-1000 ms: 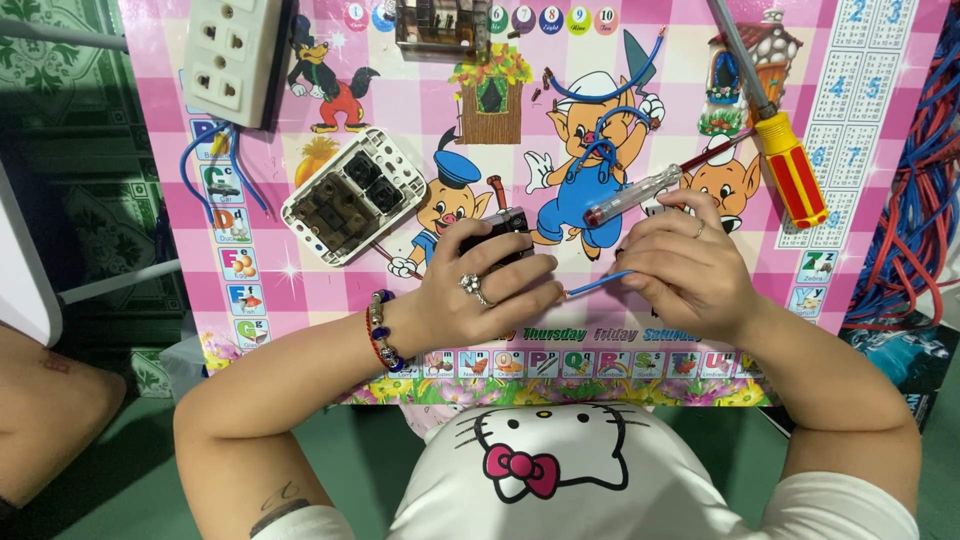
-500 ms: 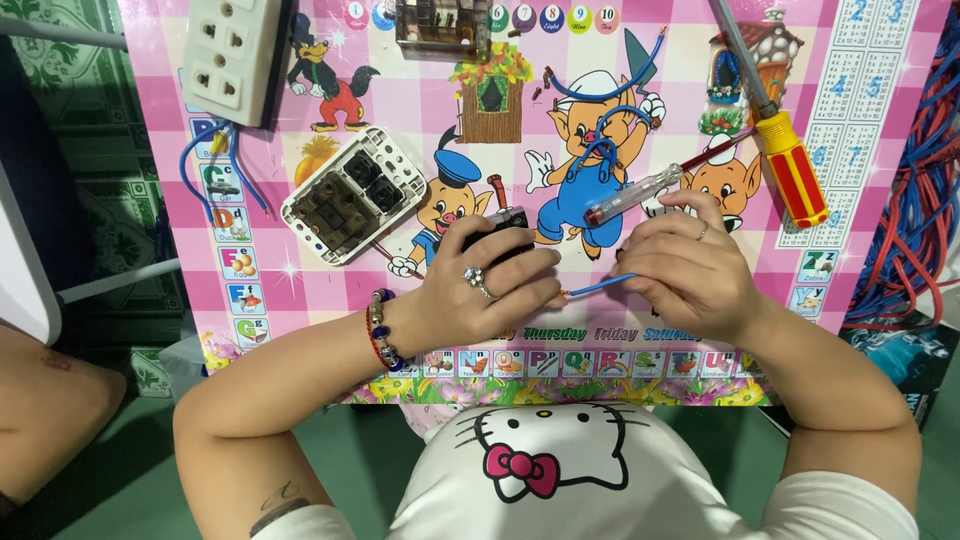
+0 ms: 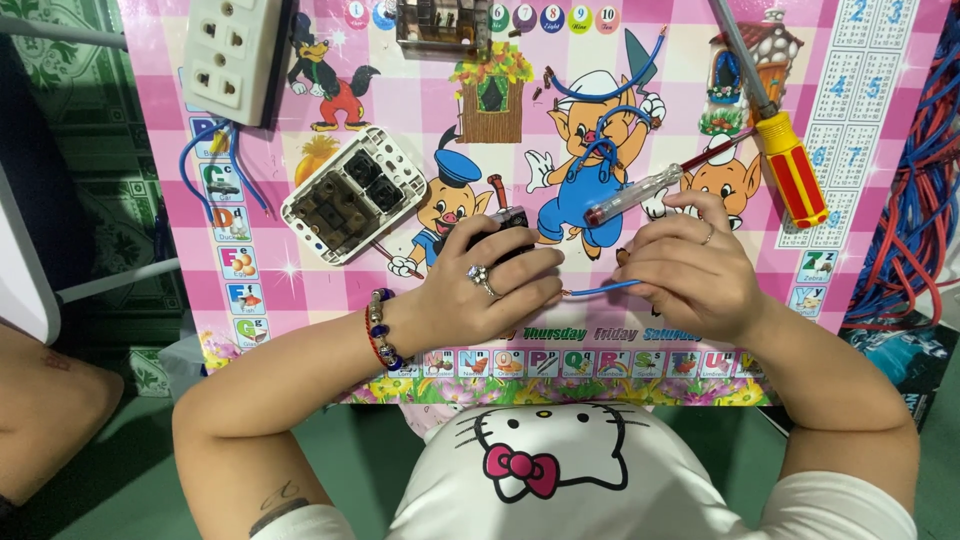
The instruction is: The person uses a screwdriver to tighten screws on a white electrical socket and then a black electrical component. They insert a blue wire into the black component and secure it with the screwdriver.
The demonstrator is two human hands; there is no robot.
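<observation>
Head cam: pink cartoon-print table [image 3: 300,100], green floor below. L hand [image 3: 480,290] fingers closed on small black switch part [image 3: 505,225]; R hand [image 3: 690,265] pinches clear-handled tester screwdriver [image 3: 640,193] + blue wire [image 3: 600,290]. Open switch plate [image 3: 345,195] just left, white socket strip [image 3: 235,55] top-left, red/yellow screwdriver [image 3: 790,165] right, wire bundle [image 3: 910,200] off table edge

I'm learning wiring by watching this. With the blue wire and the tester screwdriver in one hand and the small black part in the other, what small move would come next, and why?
Probably bring the bare tip of the blue wire across to the small black part. The right hand pinches the wire along with the clear tester screwdriver, the left hand grips the part, and the wire's end points at it, just short.
</observation>
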